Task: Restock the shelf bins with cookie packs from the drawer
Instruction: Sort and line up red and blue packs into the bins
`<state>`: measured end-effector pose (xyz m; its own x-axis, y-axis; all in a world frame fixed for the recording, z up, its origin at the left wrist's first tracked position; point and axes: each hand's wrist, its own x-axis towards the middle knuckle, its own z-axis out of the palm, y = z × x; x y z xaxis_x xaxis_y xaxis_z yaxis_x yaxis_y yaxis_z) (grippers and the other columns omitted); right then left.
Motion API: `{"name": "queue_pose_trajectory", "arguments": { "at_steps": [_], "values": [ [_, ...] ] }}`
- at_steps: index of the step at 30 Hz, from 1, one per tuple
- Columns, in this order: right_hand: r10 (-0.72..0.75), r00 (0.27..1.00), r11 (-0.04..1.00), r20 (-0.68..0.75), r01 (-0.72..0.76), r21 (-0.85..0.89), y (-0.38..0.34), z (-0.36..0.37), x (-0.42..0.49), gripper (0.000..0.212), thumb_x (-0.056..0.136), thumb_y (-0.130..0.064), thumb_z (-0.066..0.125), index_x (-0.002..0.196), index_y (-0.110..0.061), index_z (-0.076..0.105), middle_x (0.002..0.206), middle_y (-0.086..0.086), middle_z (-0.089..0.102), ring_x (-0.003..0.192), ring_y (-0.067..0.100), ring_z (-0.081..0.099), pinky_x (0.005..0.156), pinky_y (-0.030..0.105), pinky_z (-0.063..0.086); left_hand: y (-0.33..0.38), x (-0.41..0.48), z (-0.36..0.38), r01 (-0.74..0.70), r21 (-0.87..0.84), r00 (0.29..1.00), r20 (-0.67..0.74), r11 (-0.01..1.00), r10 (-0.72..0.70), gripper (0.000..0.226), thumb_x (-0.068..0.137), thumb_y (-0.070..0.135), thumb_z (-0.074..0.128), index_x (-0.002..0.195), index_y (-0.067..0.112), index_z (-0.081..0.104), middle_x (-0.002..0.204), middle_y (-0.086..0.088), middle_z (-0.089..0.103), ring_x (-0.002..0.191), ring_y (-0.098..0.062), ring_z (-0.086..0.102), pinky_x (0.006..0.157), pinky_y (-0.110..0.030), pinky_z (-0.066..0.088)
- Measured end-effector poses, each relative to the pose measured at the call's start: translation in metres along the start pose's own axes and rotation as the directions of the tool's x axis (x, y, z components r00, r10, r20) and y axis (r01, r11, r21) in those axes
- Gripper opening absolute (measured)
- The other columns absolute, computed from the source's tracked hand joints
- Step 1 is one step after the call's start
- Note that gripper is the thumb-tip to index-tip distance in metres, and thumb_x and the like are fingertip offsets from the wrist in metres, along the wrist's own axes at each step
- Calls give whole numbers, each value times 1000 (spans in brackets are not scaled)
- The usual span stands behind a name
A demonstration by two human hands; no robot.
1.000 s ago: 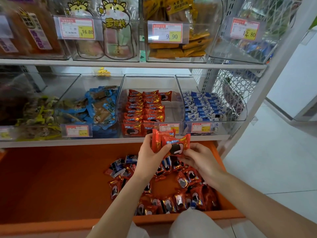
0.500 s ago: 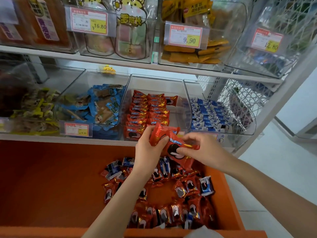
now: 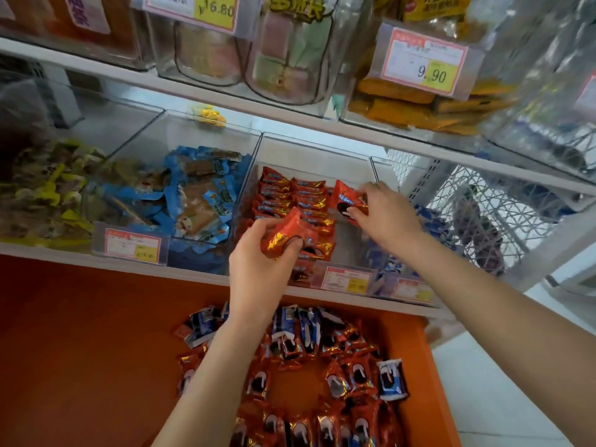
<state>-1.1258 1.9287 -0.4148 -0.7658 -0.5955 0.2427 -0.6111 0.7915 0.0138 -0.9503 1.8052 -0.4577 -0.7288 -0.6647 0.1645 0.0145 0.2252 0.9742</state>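
now my left hand (image 3: 258, 269) grips a red cookie pack (image 3: 283, 232) at its fingertips, while my right hand (image 3: 383, 217) pinches another pack (image 3: 346, 201), seemingly inside the clear bin (image 3: 316, 156), just beside the stacked rows (image 3: 290, 201).

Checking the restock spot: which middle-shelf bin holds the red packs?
The bin between the two that hold blue packs; the right hand reaches into it with a red pack.
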Motion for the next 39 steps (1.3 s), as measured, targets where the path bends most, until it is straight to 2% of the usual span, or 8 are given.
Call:
{"name": "queue_pose_trajectory", "arguments": {
  "at_steps": [2,7,12,16,24,28,33,39],
  "values": [
    [10,999,999,33,-8,-48,2,13,18,40,95,-34,52,124,-6,51,120,14,54,103,32,58,84,40,49,-4,7,-4,4,5,1000,-9,1000,-4,27,83,29,71,108,28,62,99,9,66,88,-1,63,78,-25,55],
    [42,996,978,75,-26,-205,9,38,51,36,97,-21,50,126,0,45,123,19,49,103,39,57,80,41,46,-5,20,-9,12,-36,1000,-14,999,-13,27,83,27,72,104,32,57,92,15,63,82,8,59,68,-8,48],
    [99,988,944,122,-55,-326,9,59,75,34,94,-11,53,125,1,44,122,18,49,100,38,58,67,35,36,-12,29,-9,26,-23,1000,-14,999,-26,23,82,28,73,99,29,57,87,14,62,79,7,58,65,-8,47],
    [109,987,937,115,-64,-343,14,70,90,32,94,-15,55,121,0,47,117,18,53,101,36,58,70,35,38,-18,31,-11,41,-11,999,1,999,-41,22,84,27,71,101,26,58,89,12,63,79,4,59,64,-8,46],
    [70,976,950,204,-3,-311,14,92,108,25,91,-18,57,113,-5,54,113,15,59,103,32,58,75,32,39,-21,35,-15,52,-13,998,-25,999,-53,21,84,31,70,100,29,57,93,11,64,83,-4,61,72,-26,54],
    [45,983,940,177,18,-340,19,101,112,29,90,-16,56,117,-7,51,115,17,60,107,33,55,80,37,42,-22,35,-15,53,-6,999,-7,999,-53,20,85,32,69,100,30,56,93,11,63,85,-3,60,73,-23,52],
    [35,990,924,136,20,-383,17,110,119,38,89,-13,60,125,-8,48,126,17,46,114,32,47,88,38,42,-23,35,-17,48,-5,999,0,999,-48,17,86,31,68,98,30,57,90,12,63,81,-1,60,66,-16,49],
    [107,971,982,213,-71,-174,12,112,117,41,89,-11,59,125,-2,43,127,19,43,106,36,56,83,41,46,-23,35,-18,47,-6,999,9,999,-47,17,85,31,68,97,31,56,90,12,63,81,0,60,66,-15,50]
  ]
}}
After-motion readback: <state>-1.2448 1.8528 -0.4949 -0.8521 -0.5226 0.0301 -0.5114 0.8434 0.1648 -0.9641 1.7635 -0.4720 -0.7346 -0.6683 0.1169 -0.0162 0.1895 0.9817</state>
